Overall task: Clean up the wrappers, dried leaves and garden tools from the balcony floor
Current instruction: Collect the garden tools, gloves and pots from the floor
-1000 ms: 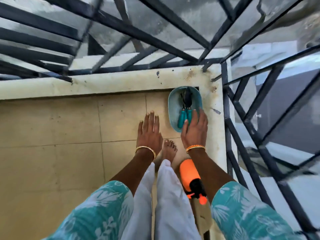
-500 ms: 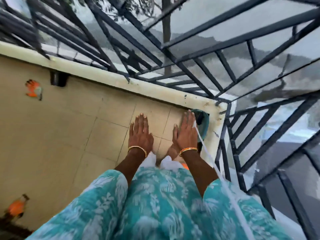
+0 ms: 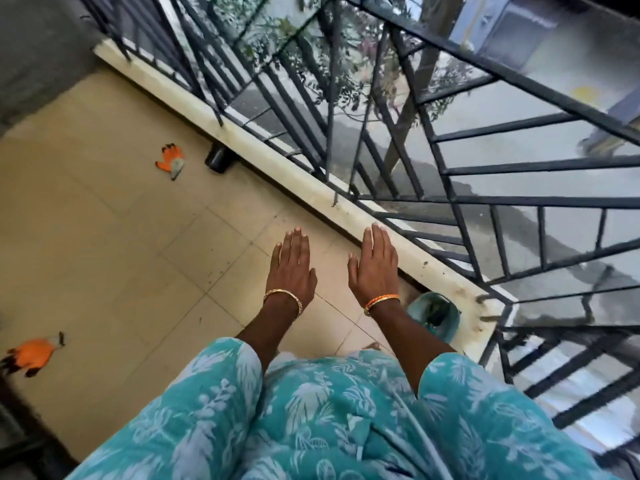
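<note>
Beige tiles, two bare hands held out flat over the balcony floor (image 3: 114, 237).

The left hand (image 3: 291, 268) and right hand (image 3: 375, 268) hover palm-down, fingers straight and close together, holding nothing. At about four o'clock from the right hand, a teal tub (image 3: 446, 315) with dark garden tools (image 3: 434, 313) in it sits in the corner against the ledge (image 3: 311, 185). One orange glove (image 3: 170, 161) lies at ten o'clock beside a dark pot (image 3: 216, 157); another orange glove (image 3: 31, 355) lies at eight o'clock.
</note>
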Demonstrator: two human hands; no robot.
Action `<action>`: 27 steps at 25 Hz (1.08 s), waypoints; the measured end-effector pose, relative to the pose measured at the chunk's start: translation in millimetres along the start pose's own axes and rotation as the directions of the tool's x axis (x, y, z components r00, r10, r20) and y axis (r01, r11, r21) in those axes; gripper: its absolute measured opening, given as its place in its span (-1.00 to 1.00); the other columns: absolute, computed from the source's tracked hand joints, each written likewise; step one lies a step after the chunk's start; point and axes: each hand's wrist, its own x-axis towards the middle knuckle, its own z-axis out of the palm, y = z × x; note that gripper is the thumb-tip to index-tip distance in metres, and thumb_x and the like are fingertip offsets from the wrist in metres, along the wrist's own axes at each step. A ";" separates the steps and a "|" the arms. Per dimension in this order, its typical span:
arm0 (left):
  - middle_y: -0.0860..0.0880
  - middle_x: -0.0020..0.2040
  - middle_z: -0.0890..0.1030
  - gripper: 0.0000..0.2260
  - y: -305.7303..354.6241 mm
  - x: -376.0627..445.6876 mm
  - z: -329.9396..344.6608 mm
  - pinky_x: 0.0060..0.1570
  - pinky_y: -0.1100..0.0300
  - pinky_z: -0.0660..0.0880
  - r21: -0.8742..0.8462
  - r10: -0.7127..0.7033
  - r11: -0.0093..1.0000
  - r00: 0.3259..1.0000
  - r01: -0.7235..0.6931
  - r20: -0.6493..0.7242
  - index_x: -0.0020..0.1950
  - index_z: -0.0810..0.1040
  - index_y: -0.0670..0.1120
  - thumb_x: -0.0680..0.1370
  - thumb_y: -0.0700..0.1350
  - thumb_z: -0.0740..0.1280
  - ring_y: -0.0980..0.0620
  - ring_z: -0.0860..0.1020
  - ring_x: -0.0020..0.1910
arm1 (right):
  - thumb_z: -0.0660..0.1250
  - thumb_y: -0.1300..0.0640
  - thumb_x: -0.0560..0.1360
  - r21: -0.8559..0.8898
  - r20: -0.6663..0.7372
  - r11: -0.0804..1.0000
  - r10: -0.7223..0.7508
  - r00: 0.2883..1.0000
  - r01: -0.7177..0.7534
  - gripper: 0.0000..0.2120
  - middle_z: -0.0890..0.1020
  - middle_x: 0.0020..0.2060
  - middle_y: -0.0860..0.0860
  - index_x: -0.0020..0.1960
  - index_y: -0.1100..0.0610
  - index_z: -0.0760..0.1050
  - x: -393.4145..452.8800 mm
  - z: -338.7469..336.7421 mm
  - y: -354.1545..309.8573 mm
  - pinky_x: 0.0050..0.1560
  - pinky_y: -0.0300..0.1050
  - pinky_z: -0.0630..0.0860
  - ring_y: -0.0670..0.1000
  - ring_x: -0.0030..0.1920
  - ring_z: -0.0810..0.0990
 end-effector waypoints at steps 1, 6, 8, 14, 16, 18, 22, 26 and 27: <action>-0.17 0.57 -0.15 -0.40 -19.6 -1.9 -3.1 0.48 0.01 -0.19 -0.002 -0.020 1.000 1.000 0.020 -0.004 0.56 -0.14 -0.21 0.63 -0.01 0.05 -0.11 -0.14 0.55 | 0.02 -0.01 0.51 0.006 0.005 1.000 -0.021 1.000 0.021 -0.45 0.37 0.35 0.25 0.37 0.31 0.30 -0.3 3.9 -22.4 0.31 0.13 0.32 0.22 0.39 0.32; -0.19 0.57 -0.15 -0.40 -117.1 -15.6 -6.2 0.48 -0.01 -0.18 0.013 -0.138 0.990 0.990 0.138 -0.032 0.55 -0.17 -0.21 0.64 0.00 0.03 -0.12 -0.15 0.55 | 0.02 -0.02 0.51 0.006 0.020 0.990 -0.138 0.990 0.138 -0.45 0.39 0.34 0.25 0.36 0.31 0.32 -1.2 38.9 -125.8 0.33 0.15 0.31 0.23 0.37 0.34; -0.19 0.57 -0.14 -0.39 -150.5 -25.1 -7.3 0.48 -0.01 -0.17 -0.010 -0.200 0.980 0.979 0.199 -0.031 0.55 -0.15 -0.22 0.63 0.00 0.05 -0.12 -0.14 0.55 | 0.03 -0.02 0.51 0.046 0.050 0.985 -0.170 0.984 0.168 -0.45 0.40 0.33 0.26 0.35 0.31 0.33 -1.2 51.6 -162.4 0.32 0.16 0.30 0.24 0.36 0.35; -0.20 0.57 -0.11 -0.40 -233.2 -43.8 -3.6 0.48 -0.02 -0.15 -0.071 -0.415 0.908 0.910 0.413 -0.003 0.55 -0.13 -0.23 0.63 0.00 0.05 -0.13 -0.11 0.55 | 0.03 -0.02 0.50 0.076 0.097 0.928 -0.370 0.924 0.364 -0.45 0.42 0.31 0.27 0.34 0.32 0.35 14.6 73.3 -249.0 0.29 0.17 0.34 0.26 0.34 0.38; -0.21 0.57 -0.11 -0.40 -252.9 -47.5 0.2 0.48 -0.03 -0.15 -0.113 -0.498 0.860 0.867 0.497 0.024 0.55 -0.13 -0.23 0.63 0.00 0.05 -0.14 -0.11 0.55 | 0.04 -0.01 0.50 0.089 0.124 0.905 -0.425 0.897 0.416 -0.46 0.43 0.31 0.28 0.33 0.33 0.35 27.2 82.3 -273.6 0.28 0.17 0.35 0.27 0.33 0.39; -0.21 0.57 -0.12 -0.40 -271.3 -44.0 2.3 0.48 -0.03 -0.15 -0.136 -0.557 0.818 0.829 0.558 0.052 0.55 -0.13 -0.23 0.63 0.00 0.04 -0.14 -0.11 0.55 | 0.05 0.00 0.51 0.098 0.154 0.885 -0.466 0.871 0.456 -0.47 0.43 0.30 0.29 0.33 0.33 0.36 43.7 93.5 -293.8 0.27 0.19 0.35 0.27 0.32 0.40; -0.21 0.57 -0.10 -0.42 -313.6 -5.8 2.5 0.49 -0.03 -0.12 -0.177 -0.620 0.757 0.777 0.628 0.108 0.55 -0.11 -0.22 0.63 -0.01 0.04 -0.15 -0.09 0.55 | 0.25 0.09 0.49 0.111 0.214 0.869 -0.495 0.842 0.483 -0.51 0.41 0.31 0.29 0.34 0.33 0.34 101.5 120.9 -327.3 0.29 0.18 0.33 0.28 0.34 0.37; -0.20 0.57 -0.07 -0.42 -362.5 59.2 -10.5 0.49 -0.01 -0.08 -0.187 -0.661 0.708 0.732 0.681 0.164 0.55 -0.08 -0.21 0.63 -0.02 0.06 -0.14 -0.04 0.55 | 0.33 0.17 0.43 0.145 0.247 0.892 -0.452 0.857 0.429 -0.51 0.45 0.25 0.30 0.30 0.35 0.37 184.7 140.0 -355.6 0.24 0.17 0.38 0.29 0.28 0.41; -0.20 0.57 -0.05 -0.42 -374.0 75.2 -15.9 0.49 -0.01 -0.07 -0.199 -0.670 0.694 0.722 0.692 0.173 0.55 -0.07 -0.21 0.63 -0.03 0.06 -0.14 -0.03 0.54 | 0.31 0.18 0.44 0.160 0.269 0.901 -0.433 0.860 0.404 -0.52 0.45 0.24 0.29 0.30 0.34 0.37 205.7 141.3 -361.3 0.24 0.16 0.39 0.28 0.27 0.41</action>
